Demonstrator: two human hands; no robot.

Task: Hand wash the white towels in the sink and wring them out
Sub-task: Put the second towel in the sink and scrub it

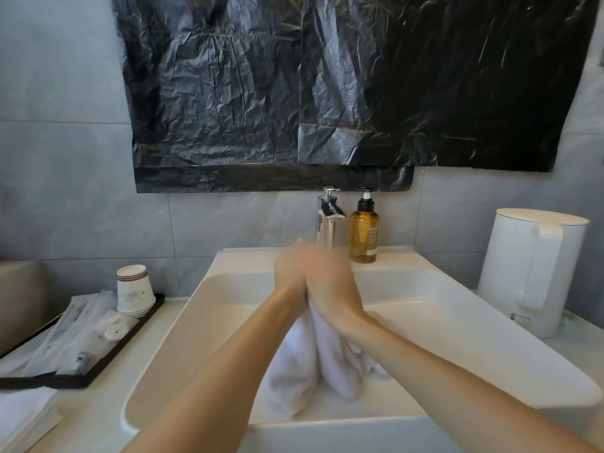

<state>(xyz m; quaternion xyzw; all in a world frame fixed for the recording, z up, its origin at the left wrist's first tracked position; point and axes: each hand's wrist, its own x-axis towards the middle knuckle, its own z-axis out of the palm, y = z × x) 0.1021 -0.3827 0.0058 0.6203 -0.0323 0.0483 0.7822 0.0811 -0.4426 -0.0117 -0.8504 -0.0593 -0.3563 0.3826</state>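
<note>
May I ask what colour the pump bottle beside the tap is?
The bottle is amber, clearest in the head view.

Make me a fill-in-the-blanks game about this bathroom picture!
The left hand and right hand squeeze a white ____ in the sink.
The amber pump bottle stands right of the shiny ____.
The paper cups stand on a ____ tray.
Missing: towel; faucet; black.
</note>
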